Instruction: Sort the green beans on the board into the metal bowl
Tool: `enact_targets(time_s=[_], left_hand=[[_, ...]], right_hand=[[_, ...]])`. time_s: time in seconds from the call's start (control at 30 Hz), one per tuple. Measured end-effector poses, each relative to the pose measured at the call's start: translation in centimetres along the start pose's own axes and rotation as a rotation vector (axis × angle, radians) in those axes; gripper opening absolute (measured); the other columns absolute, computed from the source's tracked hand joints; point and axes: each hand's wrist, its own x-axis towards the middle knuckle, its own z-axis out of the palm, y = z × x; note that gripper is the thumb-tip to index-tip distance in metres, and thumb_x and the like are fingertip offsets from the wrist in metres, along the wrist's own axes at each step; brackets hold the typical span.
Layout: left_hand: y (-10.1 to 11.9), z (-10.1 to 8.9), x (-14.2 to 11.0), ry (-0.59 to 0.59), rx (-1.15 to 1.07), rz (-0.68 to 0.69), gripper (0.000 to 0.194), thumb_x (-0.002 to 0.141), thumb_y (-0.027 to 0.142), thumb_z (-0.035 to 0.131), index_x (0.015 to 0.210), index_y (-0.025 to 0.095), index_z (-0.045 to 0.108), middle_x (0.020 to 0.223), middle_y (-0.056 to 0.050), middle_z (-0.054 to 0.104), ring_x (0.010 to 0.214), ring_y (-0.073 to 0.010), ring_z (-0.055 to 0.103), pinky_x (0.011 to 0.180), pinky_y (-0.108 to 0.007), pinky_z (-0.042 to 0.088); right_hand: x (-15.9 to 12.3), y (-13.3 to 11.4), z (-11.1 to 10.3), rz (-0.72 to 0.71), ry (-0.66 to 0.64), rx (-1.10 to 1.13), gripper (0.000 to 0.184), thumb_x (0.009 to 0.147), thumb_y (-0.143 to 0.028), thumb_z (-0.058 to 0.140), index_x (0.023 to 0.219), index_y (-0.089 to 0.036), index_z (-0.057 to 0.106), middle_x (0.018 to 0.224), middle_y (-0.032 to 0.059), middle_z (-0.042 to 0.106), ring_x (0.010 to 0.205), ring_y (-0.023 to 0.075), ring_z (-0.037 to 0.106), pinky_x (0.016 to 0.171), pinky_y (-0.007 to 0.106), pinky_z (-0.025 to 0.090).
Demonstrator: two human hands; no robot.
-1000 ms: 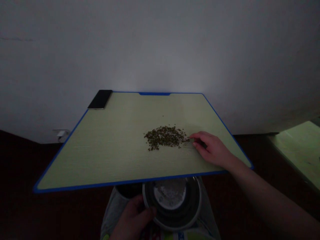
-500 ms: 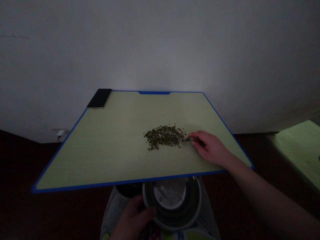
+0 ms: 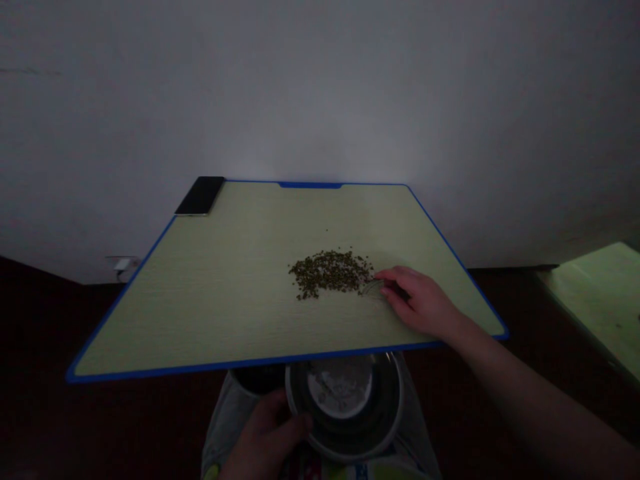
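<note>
A loose pile of small greenish-brown grains [image 3: 330,272] lies mid-board; I cannot tell their exact kind. At its right edge is my right hand [image 3: 417,299], index finger and thumb slightly apart, the other fingers curled under and partly hidden. Faint curved streaks, perhaps grains in motion, show just below the fingertips. Below the board's near edge, my left hand [image 3: 273,430] grips the left rim of a round metal bowl [image 3: 350,437], thumb over the rim. The bowl rests over my lap, its far side hidden under the board; a few specks show on its bottom.
The light board [image 3: 225,300] has a blue rim and meets the wall [image 3: 320,87]. A dark phone or tablet [image 3: 201,196] lies at its far left corner. Another dark container [image 3: 260,380] sits left of the bowl. A plug [image 3: 123,265] is on the wall; a pale surface [image 3: 600,287] stands right.
My right fingertips have shifted slightly left and the dark grains beside them now show as faint streaks. My left hand and the bowl have stayed in place.
</note>
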Motion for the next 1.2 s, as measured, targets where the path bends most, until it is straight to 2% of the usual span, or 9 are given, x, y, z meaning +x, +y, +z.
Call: enact_targets(time_s=[0.27, 0.47, 0.73, 0.9, 1.03, 1.2], left_hand=[[-0.1, 0.0, 0.0, 0.023, 0.001, -0.014, 0.033, 0.064, 0.037, 0.078, 0.091, 0.018, 0.077, 0.091, -0.008, 0.081, 0.090, -0.0283, 0.072, 0.093, -0.040, 0.051], [0.0, 0.1, 0.0, 0.017, -0.005, 0.004, 0.030, 0.064, 0.036, 0.078, 0.089, 0.018, 0.078, 0.084, -0.008, 0.081, 0.088, -0.0287, 0.073, 0.091, -0.040, 0.052], [-0.9, -0.5, 0.3, 0.024, -0.059, 0.001, 0.031, 0.064, 0.035, 0.081, 0.091, 0.020, 0.078, 0.088, -0.006, 0.081, 0.085, -0.0271, 0.073, 0.089, -0.040, 0.054], [-0.1, 0.0, 0.0, 0.007, -0.082, 0.017, 0.033, 0.063, 0.036, 0.082, 0.091, 0.018, 0.079, 0.084, -0.008, 0.081, 0.087, -0.0270, 0.073, 0.091, -0.039, 0.054], [0.6, 0.4, 0.0, -0.013, -0.059, 0.015, 0.031, 0.064, 0.035, 0.082, 0.089, 0.017, 0.079, 0.081, -0.009, 0.081, 0.084, -0.0262, 0.073, 0.089, -0.038, 0.054], [0.3, 0.2, -0.1, 0.023, -0.050, 0.014, 0.030, 0.064, 0.034, 0.081, 0.089, 0.017, 0.079, 0.082, -0.009, 0.081, 0.082, -0.0252, 0.073, 0.088, -0.038, 0.055]], right_hand=[[-0.1, -0.7, 0.4, -0.023, 0.024, -0.040, 0.022, 0.093, -0.018, 0.049, 0.112, -0.015, 0.060, 0.092, 0.0097, 0.069, 0.084, 0.0205, 0.065, 0.074, 0.034, 0.054], [-0.3, -0.8, 0.7, -0.021, 0.066, -0.063, 0.023, 0.093, -0.017, 0.048, 0.113, -0.015, 0.060, 0.096, 0.0103, 0.069, 0.086, 0.0210, 0.065, 0.076, 0.036, 0.055], [-0.1, -1.3, 1.0, -0.016, 0.063, -0.082, 0.023, 0.093, -0.018, 0.048, 0.113, -0.017, 0.060, 0.097, 0.0101, 0.070, 0.089, 0.0218, 0.066, 0.077, 0.036, 0.055], [0.0, -1.5, 1.0, 0.037, 0.102, -0.091, 0.022, 0.092, -0.017, 0.049, 0.110, -0.015, 0.061, 0.092, 0.0101, 0.069, 0.085, 0.0220, 0.066, 0.076, 0.036, 0.055], [0.2, -1.5, 1.0, 0.015, 0.094, -0.085, 0.022, 0.092, -0.017, 0.048, 0.109, -0.014, 0.061, 0.091, 0.0105, 0.069, 0.084, 0.0220, 0.066, 0.073, 0.036, 0.056], [0.2, -1.5, 0.8, 0.011, 0.075, -0.077, 0.023, 0.092, -0.017, 0.048, 0.110, -0.014, 0.061, 0.090, 0.0100, 0.069, 0.082, 0.0216, 0.065, 0.073, 0.037, 0.056]])
